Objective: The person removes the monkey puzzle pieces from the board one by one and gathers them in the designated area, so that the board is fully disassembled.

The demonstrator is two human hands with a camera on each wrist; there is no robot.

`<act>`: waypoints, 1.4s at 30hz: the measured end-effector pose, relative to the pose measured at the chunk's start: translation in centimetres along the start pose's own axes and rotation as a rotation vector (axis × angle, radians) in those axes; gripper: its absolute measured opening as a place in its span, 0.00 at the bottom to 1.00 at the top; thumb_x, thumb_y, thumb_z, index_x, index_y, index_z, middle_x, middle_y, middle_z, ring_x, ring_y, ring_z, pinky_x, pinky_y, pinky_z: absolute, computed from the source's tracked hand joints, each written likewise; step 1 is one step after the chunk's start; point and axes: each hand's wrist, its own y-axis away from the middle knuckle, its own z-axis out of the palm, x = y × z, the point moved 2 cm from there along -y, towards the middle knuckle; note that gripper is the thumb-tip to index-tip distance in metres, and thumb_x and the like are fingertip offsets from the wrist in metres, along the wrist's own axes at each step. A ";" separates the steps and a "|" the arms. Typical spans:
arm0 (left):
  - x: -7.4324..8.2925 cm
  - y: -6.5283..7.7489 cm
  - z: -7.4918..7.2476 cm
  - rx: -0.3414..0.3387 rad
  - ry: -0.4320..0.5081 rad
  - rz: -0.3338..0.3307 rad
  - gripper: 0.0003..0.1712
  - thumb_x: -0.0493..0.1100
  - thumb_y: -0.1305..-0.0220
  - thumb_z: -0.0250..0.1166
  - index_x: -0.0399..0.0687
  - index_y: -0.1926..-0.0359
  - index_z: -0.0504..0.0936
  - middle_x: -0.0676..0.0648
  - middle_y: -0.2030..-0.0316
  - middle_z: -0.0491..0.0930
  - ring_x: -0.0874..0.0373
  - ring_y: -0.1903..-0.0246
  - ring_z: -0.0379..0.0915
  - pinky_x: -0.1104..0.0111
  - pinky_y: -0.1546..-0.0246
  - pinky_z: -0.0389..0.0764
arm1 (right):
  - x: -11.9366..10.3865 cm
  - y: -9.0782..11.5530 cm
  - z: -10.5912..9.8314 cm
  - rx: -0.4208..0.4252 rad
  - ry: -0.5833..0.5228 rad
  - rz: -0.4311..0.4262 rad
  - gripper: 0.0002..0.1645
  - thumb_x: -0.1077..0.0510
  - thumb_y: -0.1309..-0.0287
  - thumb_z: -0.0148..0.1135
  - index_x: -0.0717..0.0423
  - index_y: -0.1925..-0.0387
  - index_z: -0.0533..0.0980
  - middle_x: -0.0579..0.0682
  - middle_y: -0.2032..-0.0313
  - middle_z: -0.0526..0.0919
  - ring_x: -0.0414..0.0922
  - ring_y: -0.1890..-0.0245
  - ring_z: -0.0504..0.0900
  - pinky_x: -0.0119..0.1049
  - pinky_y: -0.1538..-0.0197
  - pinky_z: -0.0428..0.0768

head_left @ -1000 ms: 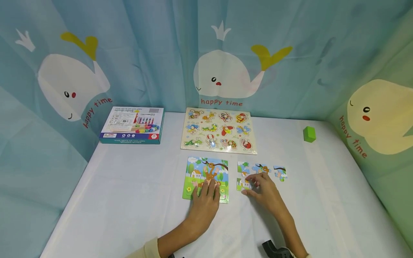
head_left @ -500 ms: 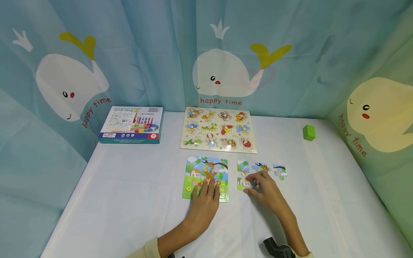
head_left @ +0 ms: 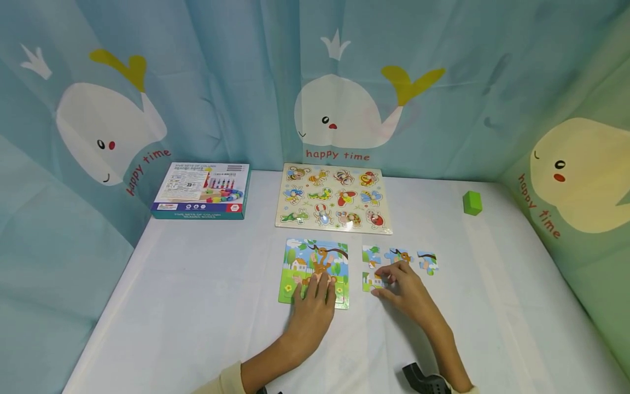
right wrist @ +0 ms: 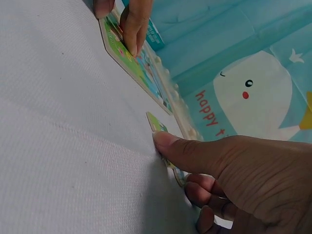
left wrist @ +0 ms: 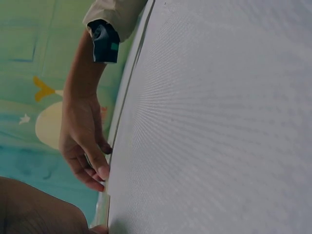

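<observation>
My left hand [head_left: 311,317] rests with straight fingers on the lower part of a square monkey jigsaw puzzle [head_left: 294,284], covering some of the picture. To its right, my right hand [head_left: 407,293] grips a green-and-white puzzle piece [head_left: 370,281] lying on the table, its thumb at the lower edge and fingertips at the upper right. In the right wrist view the thumb presses that piece's edge [right wrist: 153,120]. Just above sit a tree piece [head_left: 371,253], a monkey-head piece [head_left: 400,255] and a branch piece [head_left: 427,261], apart from each other.
Behind the jigsaw lies a wooden insect peg board [head_left: 333,200]. A boxed bead toy [head_left: 200,191] stands at the back left, and a green block [head_left: 472,203] at the back right. A whale-print curtain [head_left: 226,82] rises along the table's back and sides.
The right hand has shifted very slightly to the right with the puzzle piece it grips. The left hand keeps its place on the jigsaw.
</observation>
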 end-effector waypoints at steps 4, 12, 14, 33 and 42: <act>0.0 0.0 0.0 0.001 -0.004 0.000 0.30 0.43 0.48 0.76 0.44 0.43 0.81 0.42 0.42 0.77 0.47 0.44 0.75 0.52 0.54 0.83 | 0.0 0.0 0.0 0.006 0.000 -0.010 0.21 0.58 0.57 0.78 0.56 0.58 0.82 0.48 0.64 0.73 0.40 0.65 0.70 0.35 0.62 0.72; 0.0 0.1 0.2 0.010 -0.039 0.002 0.29 0.44 0.46 0.75 0.45 0.42 0.81 0.42 0.42 0.77 0.48 0.44 0.75 0.52 0.54 0.83 | 0.0 0.0 0.0 0.019 -0.004 -0.042 0.22 0.57 0.57 0.78 0.56 0.58 0.82 0.48 0.66 0.74 0.41 0.66 0.70 0.35 0.62 0.71; 0.0 0.1 0.2 0.006 -0.038 0.006 0.29 0.45 0.46 0.75 0.45 0.42 0.81 0.42 0.42 0.77 0.48 0.44 0.74 0.52 0.54 0.83 | 0.0 -0.1 -0.1 0.044 -0.005 -0.063 0.21 0.57 0.56 0.78 0.57 0.58 0.82 0.48 0.66 0.75 0.40 0.66 0.70 0.35 0.63 0.71; 0.1 0.8 -1.8 -0.269 0.069 0.014 0.38 0.51 0.44 0.73 0.56 0.33 0.72 0.42 0.30 0.64 0.38 0.34 0.62 0.44 0.51 0.76 | -6.4 -7.2 3.1 -0.008 -0.170 -0.311 0.09 0.61 0.37 0.63 0.61 0.57 0.82 0.51 0.66 0.80 0.39 0.71 0.73 0.30 0.69 0.74; 0.0 1.2 -2.1 -0.254 0.048 0.018 0.35 0.57 0.40 0.68 0.59 0.33 0.72 0.45 0.30 0.64 0.37 0.37 0.63 0.46 0.50 0.75 | -7.5 -8.4 4.5 -0.161 -0.219 -0.283 0.10 0.61 0.36 0.61 0.61 0.55 0.82 0.53 0.62 0.80 0.45 0.64 0.79 0.37 0.60 0.80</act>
